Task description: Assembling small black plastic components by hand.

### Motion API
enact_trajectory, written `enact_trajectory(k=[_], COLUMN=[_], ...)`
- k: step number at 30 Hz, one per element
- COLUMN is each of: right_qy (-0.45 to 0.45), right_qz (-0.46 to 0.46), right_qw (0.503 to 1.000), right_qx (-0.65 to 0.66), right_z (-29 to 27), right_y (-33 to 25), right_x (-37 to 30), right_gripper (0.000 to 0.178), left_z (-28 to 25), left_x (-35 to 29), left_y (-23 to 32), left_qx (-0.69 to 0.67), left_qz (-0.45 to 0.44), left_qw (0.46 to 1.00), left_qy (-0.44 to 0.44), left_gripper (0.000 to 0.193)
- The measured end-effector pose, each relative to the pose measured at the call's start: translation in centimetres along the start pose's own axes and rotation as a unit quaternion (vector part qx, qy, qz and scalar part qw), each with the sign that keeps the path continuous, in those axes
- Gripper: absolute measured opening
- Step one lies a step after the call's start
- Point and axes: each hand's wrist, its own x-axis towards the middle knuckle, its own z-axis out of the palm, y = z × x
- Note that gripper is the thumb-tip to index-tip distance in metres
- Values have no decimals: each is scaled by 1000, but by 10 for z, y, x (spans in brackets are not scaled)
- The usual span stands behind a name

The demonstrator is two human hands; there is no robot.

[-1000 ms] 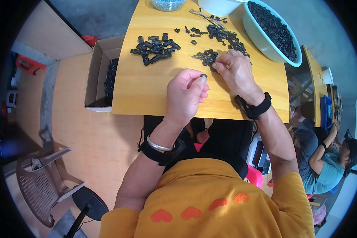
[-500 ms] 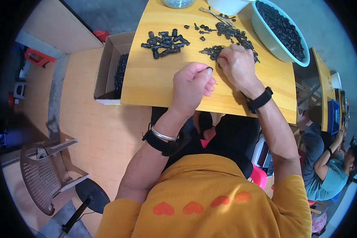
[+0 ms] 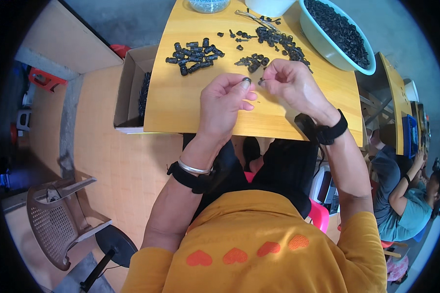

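Note:
Over the front part of the wooden table (image 3: 181, 107), my left hand (image 3: 226, 101) pinches a small dark ring-like part (image 3: 247, 79) between thumb and forefinger. My right hand (image 3: 298, 88) is closed close beside it, its fingertips on a tiny dark part (image 3: 261, 81) too small to make out. The two parts are a little apart. Just beyond my right hand lies a loose pile of small black parts (image 3: 284, 45). Further left sits a group of short black cylindrical pieces (image 3: 195, 55), like cord stoppers.
A pale blue basin (image 3: 371, 68) full of black parts stands at the right. A white bowl (image 3: 269, 7), a clear container (image 3: 209, 5) and tweezers (image 3: 256, 18) are at the back. An open cardboard box (image 3: 128, 117) adjoins the table's left side. Another person (image 3: 406, 210) sits at far right.
My right hand has come away from the black pile toward my left hand, with a tiny part in its fingertips. My left hand keeps its pinch. The whole view has shifted slightly.

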Motion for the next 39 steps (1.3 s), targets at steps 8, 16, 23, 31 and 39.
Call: enact_trajectory(k=[8, 16, 23, 31, 39], right_qy=[14, 118, 143, 129, 114], right_qz=[-30, -31, 20, -89, -109], right_qw=[999, 955, 919, 962, 979], right_qx=[36, 270, 368, 224, 128], right_z=[11, 26, 27, 11, 9], right_y=[-7, 3, 1, -16, -15], right_x=[-15, -28, -39, -43, -44], right_gripper=[4, 12, 12, 14, 9], left_z=[7, 22, 29, 30, 28], left_x=[-5, -17, -22, -25, -26], left_y=[-1, 5, 3, 13, 9], left_qx=[-19, -48, -54, 4, 1], left_qz=[-1, 49, 61, 30, 37], left_qw=[999, 997, 996, 998, 998], left_qy=[-26, -23, -40, -51, -53], left_gripper=[14, 13, 14, 12, 11])
